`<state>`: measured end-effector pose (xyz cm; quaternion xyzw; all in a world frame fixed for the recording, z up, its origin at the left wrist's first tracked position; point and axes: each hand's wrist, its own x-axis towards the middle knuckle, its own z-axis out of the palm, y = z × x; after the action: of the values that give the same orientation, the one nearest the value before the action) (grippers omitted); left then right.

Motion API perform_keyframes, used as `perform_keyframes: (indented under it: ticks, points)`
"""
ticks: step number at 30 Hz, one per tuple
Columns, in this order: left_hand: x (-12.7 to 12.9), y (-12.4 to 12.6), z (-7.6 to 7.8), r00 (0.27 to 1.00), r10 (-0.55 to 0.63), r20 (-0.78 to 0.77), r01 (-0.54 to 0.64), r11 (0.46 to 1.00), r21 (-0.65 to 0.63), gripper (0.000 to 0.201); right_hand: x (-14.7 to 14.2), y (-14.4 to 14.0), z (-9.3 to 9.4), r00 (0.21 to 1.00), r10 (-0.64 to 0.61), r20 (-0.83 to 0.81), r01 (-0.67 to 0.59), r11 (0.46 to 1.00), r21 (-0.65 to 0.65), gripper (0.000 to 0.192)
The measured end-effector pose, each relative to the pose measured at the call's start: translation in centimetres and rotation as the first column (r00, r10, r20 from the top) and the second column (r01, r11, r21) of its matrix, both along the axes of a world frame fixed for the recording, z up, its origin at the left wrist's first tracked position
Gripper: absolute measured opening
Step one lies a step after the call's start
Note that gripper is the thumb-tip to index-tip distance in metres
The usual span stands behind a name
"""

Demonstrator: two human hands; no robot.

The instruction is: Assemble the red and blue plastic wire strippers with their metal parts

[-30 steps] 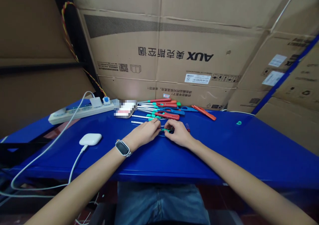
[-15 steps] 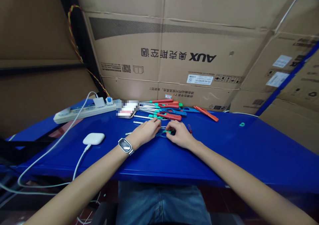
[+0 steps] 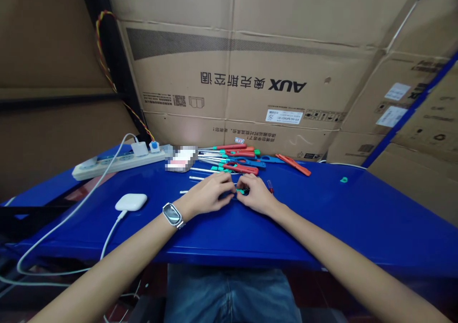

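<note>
On the blue desk [image 3: 322, 213], the left hand [image 3: 207, 195] and right hand [image 3: 256, 195] meet at the middle, fingers of both pinched together on a small green-handled screwdriver [image 3: 240, 191] lying between them. At 12 o'clock from the hands lies a pile of screwdrivers [image 3: 236, 158]; at 9 o'clock sits a white charging case [image 3: 130, 202].

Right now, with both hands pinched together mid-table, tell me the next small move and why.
Probably press the two ends together: the left hand and right hand meet over a small green plastic piece, with a thin metal shaft lying by the left hand, on the blue table.
</note>
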<state>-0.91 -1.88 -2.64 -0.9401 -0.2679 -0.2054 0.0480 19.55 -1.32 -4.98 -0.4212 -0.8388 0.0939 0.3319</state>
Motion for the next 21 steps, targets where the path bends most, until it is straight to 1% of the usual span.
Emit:
perform_keyframes:
  ticks: [1, 2, 3, 6, 9, 17, 21]
  points:
    - [0.0, 0.0, -0.1, 0.998, -0.055, -0.005, 0.055, 0.998, -0.014, 0.014, 0.1, 0.1, 0.0, 1.000, 0.007, 0.001, -0.007, 1.000, -0.005, 0.014]
    - [0.0, 0.0, -0.2, 0.996, -0.083, -0.016, 0.083, 0.996, -0.029, 0.013, 0.1, 0.1, 0.1, 1.000, 0.012, 0.002, -0.012, 1.000, -0.010, 0.014]
    - [0.0, 0.1, -0.3, 0.996, -0.087, -0.030, 0.085, 0.995, -0.042, 0.013, 0.2, 0.1, 0.2, 1.000, 0.016, 0.002, -0.016, 1.000, -0.017, 0.013]
    - [-0.2, 0.4, -0.6, 0.995, -0.059, -0.083, 0.054, 0.996, -0.066, 0.016, 0.5, 0.0, 0.6, 1.000, 0.021, 0.008, -0.020, 0.998, -0.053, 0.012]
    - [-0.3, 0.5, -0.6, 0.993, -0.048, -0.106, 0.042, 0.998, -0.052, 0.019, 0.6, -0.2, 1.0, 0.999, 0.022, 0.031, -0.020, 0.997, -0.077, 0.012]
    - [-0.4, 0.8, -0.6, 0.995, -0.022, -0.100, 0.015, 0.997, -0.075, 0.026, 0.2, -0.1, 0.9, 0.997, 0.003, 0.074, 0.000, 0.999, -0.043, 0.012]
    - [-0.7, 1.0, -0.6, 0.997, -0.041, -0.066, 0.034, 0.994, -0.107, 0.026, 0.3, -0.2, 1.3, 0.997, 0.032, 0.070, -0.029, 0.998, -0.054, 0.011]
